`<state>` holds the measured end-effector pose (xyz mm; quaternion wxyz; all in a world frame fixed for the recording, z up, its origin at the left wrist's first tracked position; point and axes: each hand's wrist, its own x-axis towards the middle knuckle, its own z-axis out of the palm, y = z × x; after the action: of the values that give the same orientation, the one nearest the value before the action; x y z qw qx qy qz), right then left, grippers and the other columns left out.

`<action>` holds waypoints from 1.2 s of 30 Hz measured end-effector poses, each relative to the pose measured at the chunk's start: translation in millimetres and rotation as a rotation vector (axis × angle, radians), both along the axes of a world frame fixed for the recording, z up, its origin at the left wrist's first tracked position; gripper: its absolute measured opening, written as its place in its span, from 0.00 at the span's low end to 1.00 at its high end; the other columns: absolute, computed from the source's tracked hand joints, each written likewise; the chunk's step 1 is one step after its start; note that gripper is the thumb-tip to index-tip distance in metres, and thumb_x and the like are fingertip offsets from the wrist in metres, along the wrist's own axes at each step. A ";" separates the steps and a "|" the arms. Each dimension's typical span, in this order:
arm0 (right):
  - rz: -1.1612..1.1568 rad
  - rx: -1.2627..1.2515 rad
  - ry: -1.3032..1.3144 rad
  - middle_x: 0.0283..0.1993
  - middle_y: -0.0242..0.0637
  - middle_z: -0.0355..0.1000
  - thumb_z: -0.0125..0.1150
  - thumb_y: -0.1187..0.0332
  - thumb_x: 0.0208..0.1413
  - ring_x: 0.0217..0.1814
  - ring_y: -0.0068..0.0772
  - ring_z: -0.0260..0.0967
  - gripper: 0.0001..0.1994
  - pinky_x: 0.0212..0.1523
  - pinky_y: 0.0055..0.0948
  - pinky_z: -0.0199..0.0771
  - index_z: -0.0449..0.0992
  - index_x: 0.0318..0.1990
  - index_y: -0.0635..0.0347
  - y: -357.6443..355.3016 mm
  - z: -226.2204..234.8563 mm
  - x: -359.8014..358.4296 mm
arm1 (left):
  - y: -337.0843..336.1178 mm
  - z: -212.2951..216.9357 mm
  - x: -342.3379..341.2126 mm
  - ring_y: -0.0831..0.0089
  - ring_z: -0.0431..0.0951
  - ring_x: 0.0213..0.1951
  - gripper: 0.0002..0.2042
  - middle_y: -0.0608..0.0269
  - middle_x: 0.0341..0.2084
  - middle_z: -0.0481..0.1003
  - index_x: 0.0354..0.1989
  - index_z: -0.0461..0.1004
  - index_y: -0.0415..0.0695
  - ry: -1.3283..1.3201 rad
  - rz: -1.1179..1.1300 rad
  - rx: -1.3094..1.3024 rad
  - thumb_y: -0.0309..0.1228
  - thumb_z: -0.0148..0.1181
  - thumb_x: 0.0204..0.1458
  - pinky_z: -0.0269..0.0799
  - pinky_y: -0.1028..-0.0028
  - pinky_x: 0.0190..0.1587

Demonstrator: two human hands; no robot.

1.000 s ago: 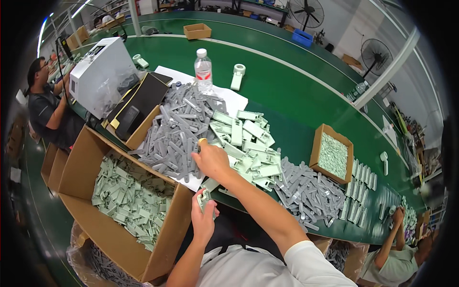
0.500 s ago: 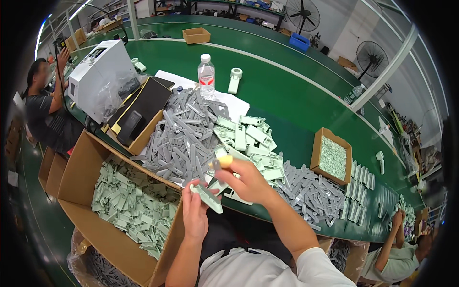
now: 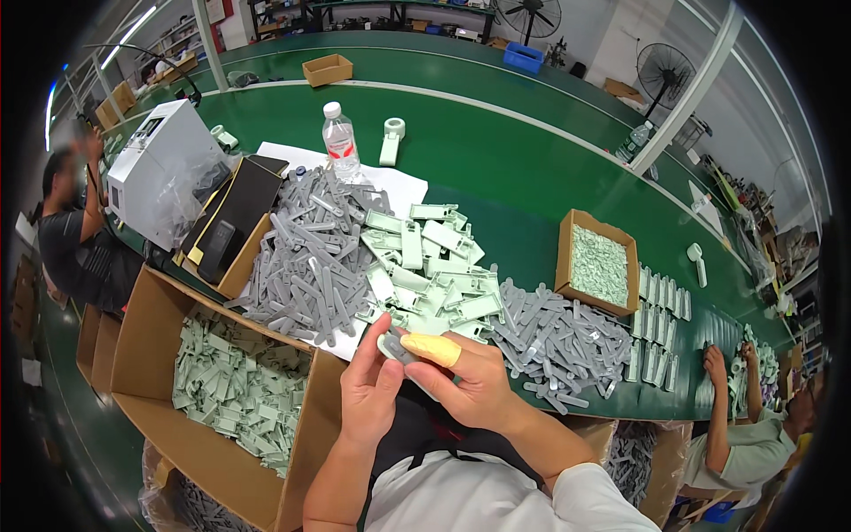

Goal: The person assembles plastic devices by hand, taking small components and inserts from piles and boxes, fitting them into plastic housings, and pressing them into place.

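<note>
My left hand (image 3: pixel 368 395) is closed around a pale green plastic housing (image 3: pixel 385 344), mostly hidden by the fingers. A grey plastic strip (image 3: pixel 401 351) lies against the housing, and my right hand (image 3: pixel 468 377) grips it, fingers pressing from the right. Yellow wrapping (image 3: pixel 432 348) covers one right finger. Just beyond my hands spreads a pile of pale green housings (image 3: pixel 434 266). Grey strips are heaped to its left (image 3: pixel 310 257), with another heap of grey strips (image 3: pixel 567 346) to the right.
An open carton (image 3: pixel 146 368) of green parts stands at my left. Right of centre, a small cardboard box (image 3: pixel 565 257) holds little pale pieces beside rows of finished-looking parts (image 3: pixel 656 306). A water bottle (image 3: pixel 340 142) stands behind the piles. Other people work at both sides.
My right hand has brought the grey strip down onto the housing, and both hands now meet. The housing has turned in my left hand. The whole view has shifted slightly.
</note>
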<state>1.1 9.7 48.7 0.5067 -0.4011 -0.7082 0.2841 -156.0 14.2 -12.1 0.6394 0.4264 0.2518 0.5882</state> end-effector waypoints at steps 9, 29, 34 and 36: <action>-0.043 0.086 -0.063 0.31 0.38 0.72 0.66 0.73 0.54 0.28 0.37 0.68 0.18 0.28 0.31 0.69 0.75 0.53 0.65 0.8 -9.2 20.7 | 10.2 9.7 20.0 0.71 0.75 0.52 0.27 0.58 0.55 0.71 0.71 0.50 0.40 0.102 -0.062 -0.052 0.32 0.50 0.66 0.71 0.70 0.54; -0.255 0.206 -0.237 0.35 0.38 0.72 0.71 0.73 0.44 0.34 0.40 0.67 0.22 0.32 0.34 0.71 0.76 0.49 0.66 -26.3 -21.4 68.0 | 5.5 11.1 73.1 0.64 0.76 0.51 0.36 0.46 0.50 0.72 0.72 0.46 0.44 -0.064 -0.127 -0.138 0.25 0.59 0.58 0.76 0.67 0.51; -0.318 0.289 -0.237 0.32 0.38 0.73 0.73 0.77 0.41 0.31 0.40 0.68 0.22 0.31 0.33 0.70 0.76 0.48 0.66 -26.1 -25.8 67.6 | 1.7 8.8 80.9 0.68 0.77 0.48 0.34 0.46 0.49 0.73 0.71 0.47 0.44 -0.096 -0.081 -0.165 0.25 0.58 0.59 0.76 0.73 0.48; -0.314 0.318 -0.220 0.32 0.38 0.73 0.72 0.78 0.41 0.31 0.40 0.68 0.22 0.31 0.33 0.70 0.77 0.48 0.66 -25.5 -27.7 68.8 | 0.3 11.9 80.3 0.68 0.77 0.47 0.33 0.46 0.50 0.73 0.71 0.48 0.44 -0.086 -0.096 -0.180 0.25 0.57 0.60 0.76 0.75 0.46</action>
<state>69.9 -15.7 21.1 0.5212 -0.4500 -0.7240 0.0412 -75.7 14.5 -0.2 0.7126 0.3533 0.2553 0.5497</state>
